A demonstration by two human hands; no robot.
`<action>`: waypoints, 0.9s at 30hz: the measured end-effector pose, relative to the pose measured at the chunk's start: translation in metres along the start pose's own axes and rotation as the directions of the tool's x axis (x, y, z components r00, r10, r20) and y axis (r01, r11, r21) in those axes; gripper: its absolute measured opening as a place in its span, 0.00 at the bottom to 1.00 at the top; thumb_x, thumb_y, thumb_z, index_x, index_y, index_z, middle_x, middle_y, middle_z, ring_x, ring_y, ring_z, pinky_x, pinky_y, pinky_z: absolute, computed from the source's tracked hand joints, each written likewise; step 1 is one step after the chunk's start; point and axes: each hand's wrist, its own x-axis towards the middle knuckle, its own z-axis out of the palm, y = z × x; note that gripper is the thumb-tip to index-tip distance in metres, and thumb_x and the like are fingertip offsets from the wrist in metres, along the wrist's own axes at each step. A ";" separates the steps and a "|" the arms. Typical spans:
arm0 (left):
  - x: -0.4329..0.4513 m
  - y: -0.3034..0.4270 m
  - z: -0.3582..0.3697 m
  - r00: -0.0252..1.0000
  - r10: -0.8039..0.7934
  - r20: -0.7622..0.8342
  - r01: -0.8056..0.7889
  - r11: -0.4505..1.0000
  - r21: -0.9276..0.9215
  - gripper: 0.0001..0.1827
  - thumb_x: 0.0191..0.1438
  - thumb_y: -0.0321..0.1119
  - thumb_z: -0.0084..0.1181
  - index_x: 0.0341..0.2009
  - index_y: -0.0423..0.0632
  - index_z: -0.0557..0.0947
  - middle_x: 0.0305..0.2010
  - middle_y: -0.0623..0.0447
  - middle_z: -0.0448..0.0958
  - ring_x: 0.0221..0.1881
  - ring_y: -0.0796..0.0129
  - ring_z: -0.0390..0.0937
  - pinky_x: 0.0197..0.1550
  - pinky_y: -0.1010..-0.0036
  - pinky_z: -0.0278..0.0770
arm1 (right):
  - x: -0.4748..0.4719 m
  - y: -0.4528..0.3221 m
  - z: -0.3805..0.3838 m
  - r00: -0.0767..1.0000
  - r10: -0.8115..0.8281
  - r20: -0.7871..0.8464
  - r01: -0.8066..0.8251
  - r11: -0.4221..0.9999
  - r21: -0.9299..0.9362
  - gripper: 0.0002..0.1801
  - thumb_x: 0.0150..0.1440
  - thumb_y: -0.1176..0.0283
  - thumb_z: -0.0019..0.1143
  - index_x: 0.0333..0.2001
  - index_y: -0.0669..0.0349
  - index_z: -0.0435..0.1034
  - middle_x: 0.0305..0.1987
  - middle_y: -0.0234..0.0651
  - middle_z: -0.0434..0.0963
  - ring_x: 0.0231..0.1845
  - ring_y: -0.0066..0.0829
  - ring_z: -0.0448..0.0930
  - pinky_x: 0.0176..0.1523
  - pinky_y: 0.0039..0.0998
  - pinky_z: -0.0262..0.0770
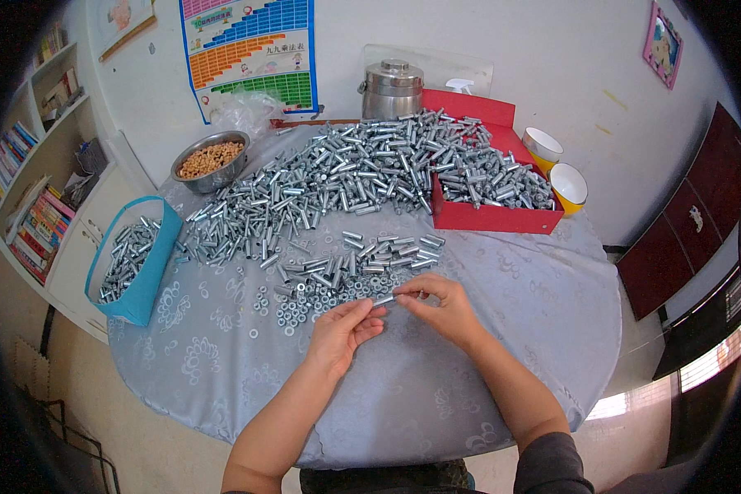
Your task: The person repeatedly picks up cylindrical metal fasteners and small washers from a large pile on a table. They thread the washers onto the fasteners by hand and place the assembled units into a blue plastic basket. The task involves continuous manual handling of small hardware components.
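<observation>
Between my two hands lies a slim metal piece [383,301], which looks like an expansion bolt or its sleeve. My left hand [341,333] pinches its left end with thumb and fingertips. At the other end, the thumb and fingers of my right hand [439,304] close on it; what they cover there is hidden. Just beyond the hands is a spread of hex nuts and washers [293,309]. Behind these lie loose metal sleeves [370,258], pointing various ways. A large heap of bolts with sleeves [358,167] covers the far middle of the table.
A red box [497,219] heaped with bolts stands at the back right, beside yellow-and-white cups [569,188]. At the left edge is a blue fabric bin [157,272] holding more. Farther back are a steel bowl [217,180] of peanut-like pieces and a lidded steel pot [392,96]. Grey cloth [204,383] covers the round table.
</observation>
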 end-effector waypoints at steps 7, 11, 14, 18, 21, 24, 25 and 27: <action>0.001 0.003 -0.002 0.999 0.047 -0.024 -0.047 0.999 -0.013 0.10 0.51 0.31 0.53 0.36 0.38 0.76 0.34 0.44 0.77 0.28 0.70 0.76 0.34 0.76 0.78 | 0.004 0.013 -0.019 0.979 0.143 -0.143 -0.171 0.961 -0.215 0.09 0.45 0.69 0.59 0.31 0.60 0.75 0.31 0.36 0.76 0.31 0.29 0.74 0.36 0.26 0.69; 0.000 0.002 -0.002 0.998 0.061 -0.022 -0.062 0.998 -0.028 0.09 0.51 0.31 0.53 0.35 0.39 0.76 0.34 0.45 0.77 0.28 0.71 0.76 0.33 0.77 0.78 | 0.000 0.020 -0.022 0.999 -0.035 -0.031 0.011 0.819 -0.574 0.09 0.42 0.67 0.58 0.27 0.59 0.75 0.29 0.39 0.76 0.31 0.37 0.74 0.37 0.31 0.70; 0.000 0.002 0.000 0.998 0.059 -0.015 -0.060 0.998 -0.024 0.09 0.52 0.31 0.52 0.35 0.39 0.76 0.34 0.45 0.77 0.27 0.72 0.75 0.32 0.78 0.78 | -0.002 0.030 -0.018 0.998 -0.061 -0.004 0.044 0.768 -0.639 0.09 0.42 0.66 0.57 0.25 0.59 0.74 0.25 0.38 0.75 0.32 0.39 0.74 0.38 0.34 0.69; 0.001 0.001 -0.003 0.997 0.070 -0.019 -0.070 0.997 -0.029 0.10 0.51 0.31 0.53 0.36 0.38 0.76 0.33 0.44 0.77 0.27 0.70 0.76 0.33 0.76 0.78 | -0.001 0.032 -0.016 0.999 -0.038 0.020 0.042 0.770 -0.636 0.08 0.42 0.68 0.57 0.25 0.60 0.73 0.25 0.38 0.74 0.31 0.39 0.73 0.37 0.35 0.69; 0.002 0.001 -0.004 0.997 0.066 -0.033 -0.066 0.997 -0.027 0.09 0.51 0.31 0.53 0.35 0.38 0.76 0.33 0.44 0.77 0.27 0.70 0.76 0.33 0.76 0.78 | -0.002 0.030 -0.015 1.000 0.006 -0.003 -0.006 0.818 -0.576 0.07 0.42 0.70 0.57 0.27 0.60 0.73 0.26 0.38 0.75 0.31 0.38 0.74 0.37 0.34 0.69; 0.003 0.000 -0.004 0.997 0.067 -0.034 -0.068 0.997 -0.021 0.09 0.51 0.30 0.53 0.35 0.38 0.76 0.33 0.44 0.77 0.27 0.70 0.75 0.32 0.76 0.78 | -0.001 0.024 -0.015 0.993 0.110 -0.035 -0.115 0.894 -0.434 0.07 0.42 0.73 0.57 0.29 0.61 0.72 0.28 0.38 0.76 0.31 0.34 0.75 0.37 0.30 0.70; 0.003 0.000 -0.005 0.997 0.070 -0.034 -0.071 0.997 -0.019 0.09 0.51 0.30 0.53 0.35 0.38 0.76 0.33 0.44 0.77 0.27 0.70 0.75 0.32 0.76 0.78 | 0.000 0.022 -0.013 0.989 0.144 -0.038 -0.148 0.918 -0.367 0.07 0.43 0.74 0.58 0.29 0.62 0.72 0.28 0.37 0.76 0.32 0.31 0.76 0.37 0.28 0.71; 0.002 0.001 -0.003 0.997 0.063 -0.036 -0.063 0.998 -0.007 0.10 0.51 0.30 0.53 0.35 0.38 0.76 0.33 0.43 0.77 0.27 0.70 0.75 0.32 0.76 0.78 | 0.002 0.021 -0.009 0.974 0.224 -0.039 -0.226 0.972 -0.061 0.07 0.45 0.76 0.58 0.31 0.63 0.71 0.30 0.35 0.76 0.32 0.26 0.76 0.38 0.25 0.71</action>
